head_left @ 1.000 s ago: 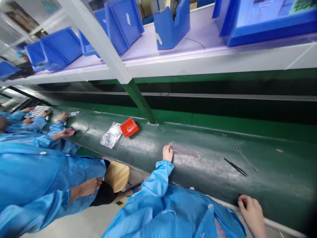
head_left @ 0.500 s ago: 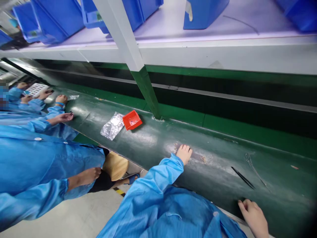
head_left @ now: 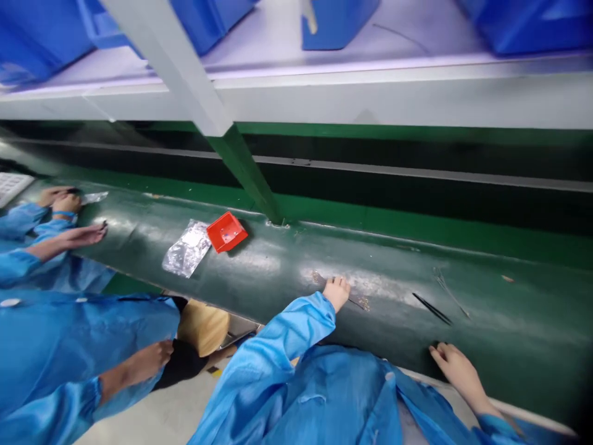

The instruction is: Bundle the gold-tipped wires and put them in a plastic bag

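Note:
My left hand [head_left: 337, 293] is closed over the middle of a bundle of thin wires [head_left: 359, 301] on the green bench top. Small gold-coloured ends stick out on both sides of the fingers. My right hand [head_left: 454, 366] rests at the bench's near edge, fingers loosely bent and a little apart, with nothing seen in it. Black tweezers [head_left: 432, 308] lie just beyond it. Past them is a loose strand of thin wires [head_left: 450, 293].
A red bin [head_left: 227, 232] with small parts inside stands beside a clear plastic bag [head_left: 188, 248]. A post [head_left: 252, 176] rises from the bench to a shelf with blue bins [head_left: 340, 25]. On the left are co-workers in blue [head_left: 88, 352] and a wooden stool [head_left: 204, 327].
The view has turned, so the bench and its things sit further left. My left hand remains on the wire bundle, and my right hand stays near the bench edge.

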`<action>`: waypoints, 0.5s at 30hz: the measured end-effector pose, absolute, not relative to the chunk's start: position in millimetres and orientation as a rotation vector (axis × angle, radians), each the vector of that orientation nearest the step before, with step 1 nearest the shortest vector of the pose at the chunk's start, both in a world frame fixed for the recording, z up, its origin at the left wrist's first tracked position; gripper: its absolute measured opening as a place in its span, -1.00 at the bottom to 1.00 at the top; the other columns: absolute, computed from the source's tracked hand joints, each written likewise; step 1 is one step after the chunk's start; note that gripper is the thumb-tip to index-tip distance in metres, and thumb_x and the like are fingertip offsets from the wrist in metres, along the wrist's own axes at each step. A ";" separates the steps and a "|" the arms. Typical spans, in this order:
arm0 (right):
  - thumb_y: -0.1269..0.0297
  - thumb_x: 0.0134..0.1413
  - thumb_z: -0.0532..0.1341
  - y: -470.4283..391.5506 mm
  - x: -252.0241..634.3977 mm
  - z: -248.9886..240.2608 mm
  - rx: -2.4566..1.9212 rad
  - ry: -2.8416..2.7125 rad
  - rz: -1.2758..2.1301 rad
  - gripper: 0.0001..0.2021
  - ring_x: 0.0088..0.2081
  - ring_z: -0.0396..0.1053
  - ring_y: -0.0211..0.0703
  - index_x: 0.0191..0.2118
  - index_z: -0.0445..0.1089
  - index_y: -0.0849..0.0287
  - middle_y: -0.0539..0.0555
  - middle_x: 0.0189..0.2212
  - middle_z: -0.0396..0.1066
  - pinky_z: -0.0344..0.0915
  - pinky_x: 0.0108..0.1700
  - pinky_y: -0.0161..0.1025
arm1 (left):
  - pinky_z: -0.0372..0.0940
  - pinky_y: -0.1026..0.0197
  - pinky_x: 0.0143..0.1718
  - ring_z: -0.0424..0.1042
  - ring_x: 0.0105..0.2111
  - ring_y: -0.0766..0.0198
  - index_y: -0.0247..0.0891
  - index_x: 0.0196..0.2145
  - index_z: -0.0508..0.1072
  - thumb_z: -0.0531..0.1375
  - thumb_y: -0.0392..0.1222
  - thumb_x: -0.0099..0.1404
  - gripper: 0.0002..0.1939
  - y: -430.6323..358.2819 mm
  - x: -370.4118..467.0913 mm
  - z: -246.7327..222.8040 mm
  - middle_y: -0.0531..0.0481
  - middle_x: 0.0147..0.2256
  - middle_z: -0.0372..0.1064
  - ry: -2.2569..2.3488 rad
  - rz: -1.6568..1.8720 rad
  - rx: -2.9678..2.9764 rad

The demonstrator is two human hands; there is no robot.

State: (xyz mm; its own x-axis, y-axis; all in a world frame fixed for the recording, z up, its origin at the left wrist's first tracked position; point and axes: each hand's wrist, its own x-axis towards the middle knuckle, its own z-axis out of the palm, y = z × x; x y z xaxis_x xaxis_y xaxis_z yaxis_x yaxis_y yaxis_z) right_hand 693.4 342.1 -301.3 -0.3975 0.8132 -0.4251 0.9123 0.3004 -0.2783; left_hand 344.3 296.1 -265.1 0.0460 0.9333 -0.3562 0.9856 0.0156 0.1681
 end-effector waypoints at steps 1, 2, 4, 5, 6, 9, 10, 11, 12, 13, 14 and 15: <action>0.03 -0.02 -0.12 341.8 692.1 -301.2 1.604 2.367 -0.714 -0.66 -0.46 0.31 -0.10 -0.64 0.10 0.09 0.07 -0.60 0.24 0.21 -0.34 -0.18 | 0.19 0.03 -0.13 0.24 -0.10 0.14 -0.36 -0.16 0.32 -0.01 -0.28 0.30 -0.80 296.1 344.1 -265.6 -0.14 -0.16 0.28 1.933 -0.220 1.967; 0.04 -0.02 -0.10 341.4 691.1 -301.4 1.621 2.369 -0.716 -0.67 -0.45 0.30 -0.10 -0.64 0.10 0.10 0.07 -0.59 0.25 0.20 -0.33 -0.19 | 0.21 0.03 -0.13 0.26 -0.11 0.16 -0.36 -0.15 0.32 0.02 -0.24 0.30 -0.79 296.9 343.8 -266.3 -0.12 -0.16 0.28 1.935 -0.246 1.967; 0.06 -0.03 -0.08 340.7 689.8 -302.7 1.657 2.374 -0.727 -0.69 -0.43 0.30 -0.11 -0.63 0.11 0.10 0.06 -0.58 0.25 0.19 -0.32 -0.21 | 0.24 0.03 -0.13 0.29 -0.13 0.19 -0.35 -0.14 0.31 0.06 -0.18 0.28 -0.76 299.6 343.4 -267.6 -0.09 -0.16 0.28 1.945 -0.295 1.958; 0.07 -0.03 -0.07 340.3 689.3 -303.3 1.671 2.378 -0.729 -0.70 -0.43 0.29 -0.12 -0.63 0.12 0.11 0.06 -0.58 0.25 0.18 -0.32 -0.22 | 0.25 0.03 -0.13 0.30 -0.14 0.20 -0.35 -0.14 0.31 0.07 -0.16 0.27 -0.75 301.0 343.3 -267.9 -0.09 -0.15 0.28 1.951 -0.315 1.951; 0.08 -0.03 -0.06 339.7 688.7 -303.8 1.687 2.383 -0.730 -0.70 -0.43 0.29 -0.13 -0.63 0.12 0.11 0.05 -0.58 0.24 0.18 -0.32 -0.22 | 0.26 0.03 -0.13 0.30 -0.13 0.20 -0.35 -0.14 0.32 0.07 -0.16 0.27 -0.75 302.1 342.9 -267.6 -0.09 -0.14 0.28 1.957 -0.331 1.942; 0.11 -0.03 -0.06 337.0 686.3 -304.5 1.735 2.397 -0.735 -0.71 -0.44 0.28 -0.12 -0.64 0.10 0.12 0.06 -0.59 0.23 0.16 -0.33 -0.22 | 0.26 0.01 -0.11 0.29 -0.11 0.19 -0.34 -0.12 0.31 0.07 -0.15 0.27 -0.73 302.6 339.5 -264.2 -0.10 -0.11 0.27 1.981 -0.358 1.899; 0.11 -0.03 -0.06 335.8 685.5 -304.7 1.750 2.403 -0.739 -0.71 -0.44 0.27 -0.12 -0.64 0.10 0.12 0.06 -0.59 0.22 0.15 -0.33 -0.22 | 0.25 0.00 -0.10 0.29 -0.11 0.18 -0.33 -0.10 0.30 0.07 -0.15 0.27 -0.72 302.4 337.2 -262.3 -0.10 -0.10 0.26 1.987 -0.359 1.879; 0.12 -0.03 -0.05 334.6 684.7 -304.8 1.765 2.410 -0.743 -0.71 -0.44 0.27 -0.11 -0.64 0.10 0.12 0.07 -0.58 0.22 0.15 -0.33 -0.22 | 0.25 0.00 -0.10 0.28 -0.10 0.18 -0.33 -0.09 0.30 0.07 -0.14 0.27 -0.71 302.5 334.3 -260.3 -0.11 -0.09 0.25 1.990 -0.354 1.858; 0.13 -0.03 -0.05 333.4 684.0 -305.0 1.779 2.417 -0.749 -0.72 -0.44 0.26 -0.11 -0.64 0.11 0.12 0.07 -0.58 0.21 0.15 -0.32 -0.22 | 0.26 0.00 -0.10 0.28 -0.10 0.18 -0.32 -0.08 0.29 0.07 -0.14 0.27 -0.71 303.1 330.9 -258.3 -0.11 -0.08 0.24 1.990 -0.344 1.833; 0.14 -0.03 -0.04 332.1 683.3 -305.2 1.793 2.426 -0.755 -0.73 -0.43 0.26 -0.11 -0.64 0.11 0.13 0.07 -0.58 0.21 0.15 -0.31 -0.21 | 0.26 0.01 -0.11 0.28 -0.10 0.18 -0.31 -0.08 0.29 0.07 -0.14 0.27 -0.71 304.5 327.1 -256.5 -0.11 -0.07 0.24 1.984 -0.330 1.805; 0.15 -0.03 -0.03 330.9 682.6 -305.3 1.807 2.434 -0.762 -0.74 -0.43 0.25 -0.11 -0.63 0.12 0.13 0.07 -0.58 0.21 0.15 -0.30 -0.21 | 0.27 0.02 -0.11 0.29 -0.10 0.19 -0.31 -0.08 0.29 0.07 -0.14 0.27 -0.70 306.6 323.1 -254.9 -0.11 -0.07 0.24 1.975 -0.313 1.772; 0.16 -0.04 -0.02 329.8 681.9 -305.3 1.822 2.441 -0.772 -0.75 -0.42 0.24 -0.11 -0.63 0.12 0.13 0.07 -0.57 0.21 0.14 -0.28 -0.21 | 0.27 0.03 -0.12 0.29 -0.12 0.19 -0.30 -0.07 0.28 0.07 -0.13 0.27 -0.70 309.3 319.0 -253.7 -0.11 -0.08 0.24 1.964 -0.295 1.734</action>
State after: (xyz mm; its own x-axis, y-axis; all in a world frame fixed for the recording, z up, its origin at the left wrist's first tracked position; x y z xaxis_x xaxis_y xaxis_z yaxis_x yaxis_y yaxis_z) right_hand 681.9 329.8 -305.3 -0.3275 0.9010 -0.2844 0.9008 0.2069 -0.3818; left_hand 319.0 309.3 -253.7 -0.0640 0.8645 -0.4986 0.9727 0.1657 0.1624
